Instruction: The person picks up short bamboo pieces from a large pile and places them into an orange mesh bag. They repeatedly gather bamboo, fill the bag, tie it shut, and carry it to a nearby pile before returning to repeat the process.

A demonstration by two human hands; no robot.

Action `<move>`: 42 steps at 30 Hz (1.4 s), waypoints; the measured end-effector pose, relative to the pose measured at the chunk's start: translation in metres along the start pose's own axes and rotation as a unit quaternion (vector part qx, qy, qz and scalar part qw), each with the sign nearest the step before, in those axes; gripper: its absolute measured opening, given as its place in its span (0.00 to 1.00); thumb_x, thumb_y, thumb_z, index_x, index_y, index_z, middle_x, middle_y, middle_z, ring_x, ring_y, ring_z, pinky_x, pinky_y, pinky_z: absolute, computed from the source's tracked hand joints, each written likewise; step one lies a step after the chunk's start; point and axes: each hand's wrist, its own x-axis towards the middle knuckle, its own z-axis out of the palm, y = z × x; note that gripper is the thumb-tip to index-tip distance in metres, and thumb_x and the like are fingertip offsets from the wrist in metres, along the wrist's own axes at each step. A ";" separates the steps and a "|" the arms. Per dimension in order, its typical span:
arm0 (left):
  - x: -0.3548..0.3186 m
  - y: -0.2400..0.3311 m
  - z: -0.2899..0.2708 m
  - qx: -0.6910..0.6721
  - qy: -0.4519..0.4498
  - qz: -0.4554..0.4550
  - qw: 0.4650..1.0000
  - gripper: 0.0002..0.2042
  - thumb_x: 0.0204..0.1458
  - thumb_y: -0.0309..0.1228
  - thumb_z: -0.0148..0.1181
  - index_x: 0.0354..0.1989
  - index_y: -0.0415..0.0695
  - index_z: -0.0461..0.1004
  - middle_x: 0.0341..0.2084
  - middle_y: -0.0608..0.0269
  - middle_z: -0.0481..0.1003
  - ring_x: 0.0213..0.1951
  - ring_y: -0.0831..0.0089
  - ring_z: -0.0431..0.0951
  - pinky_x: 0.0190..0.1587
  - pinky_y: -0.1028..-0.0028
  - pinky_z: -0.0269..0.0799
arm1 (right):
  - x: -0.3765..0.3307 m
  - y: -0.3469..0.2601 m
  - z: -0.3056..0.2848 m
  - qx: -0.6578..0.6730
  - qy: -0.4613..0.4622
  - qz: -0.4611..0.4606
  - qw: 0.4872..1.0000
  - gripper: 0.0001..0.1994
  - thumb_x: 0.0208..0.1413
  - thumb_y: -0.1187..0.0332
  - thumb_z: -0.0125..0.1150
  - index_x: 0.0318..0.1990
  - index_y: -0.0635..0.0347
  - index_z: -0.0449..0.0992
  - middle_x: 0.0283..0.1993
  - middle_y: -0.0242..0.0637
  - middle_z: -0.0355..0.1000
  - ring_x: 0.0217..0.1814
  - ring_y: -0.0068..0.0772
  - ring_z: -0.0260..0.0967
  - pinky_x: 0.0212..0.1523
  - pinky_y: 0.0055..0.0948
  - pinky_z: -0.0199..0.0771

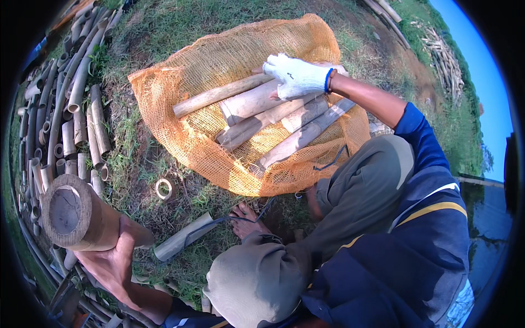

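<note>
My bare left hand (112, 262) is wrapped around a thick, short bamboo piece (104, 218), raised at the lower left with its round cut end showing. My right hand (298, 76) wears a white knit glove with a blue cuff. Its fingers curl down over the pile, closed on a slim bamboo pole (224, 94); the grip itself is partly hidden. Beside that pole lie a thicker bamboo piece (249, 104) and several others, including a grey one (306, 134) nearest me. All of them rest on an orange mesh sack (180, 139) spread on the grass.
A large heap of cut bamboo (79, 93) lines the left side. On the ground near my foot (246, 218) are a bamboo ring (164, 188) and a split bamboo length (183, 238) with a dark strap across it. Another bamboo stack (443, 65) lies far right.
</note>
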 end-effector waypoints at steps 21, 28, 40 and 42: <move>-0.151 -0.266 0.003 0.086 0.399 -0.270 0.872 0.20 0.56 0.31 0.72 0.56 0.40 0.81 0.52 0.51 0.78 0.55 0.56 0.81 0.60 0.61 0.76 | -0.093 0.038 0.086 -0.141 -0.182 0.011 0.973 0.46 0.40 0.61 0.84 0.67 0.70 0.67 0.66 0.67 0.64 0.73 0.75 0.59 0.78 0.63 0.57; -0.216 -0.476 -0.090 0.185 0.320 -0.559 0.742 0.53 0.45 0.56 0.79 0.76 0.40 0.61 0.68 0.44 0.70 0.69 0.51 0.71 0.71 0.53 0.68 | -0.079 0.086 0.132 -0.167 -0.215 -0.073 0.959 0.40 0.38 0.49 0.85 0.53 0.67 0.72 0.53 0.59 0.69 0.61 0.69 0.68 0.64 0.56 0.72; -0.206 -0.341 -0.041 0.128 0.404 -0.353 0.834 0.37 0.45 0.40 0.77 0.65 0.43 0.71 0.52 0.47 0.80 0.54 0.49 0.82 0.60 0.55 0.74 | -0.022 -0.031 0.047 -0.062 -0.232 -0.087 0.967 0.29 0.52 0.49 0.77 0.46 0.66 0.74 0.45 0.55 0.71 0.51 0.63 0.72 0.53 0.54 0.74; -0.211 -0.259 -0.046 0.084 0.346 -0.321 0.877 0.34 0.52 0.36 0.79 0.66 0.38 0.70 0.51 0.52 0.80 0.52 0.61 0.81 0.59 0.62 0.75 | 0.023 -0.116 0.005 0.083 -0.188 -0.147 0.967 0.30 0.58 0.53 0.73 0.60 0.65 0.74 0.49 0.56 0.72 0.54 0.63 0.72 0.57 0.50 0.74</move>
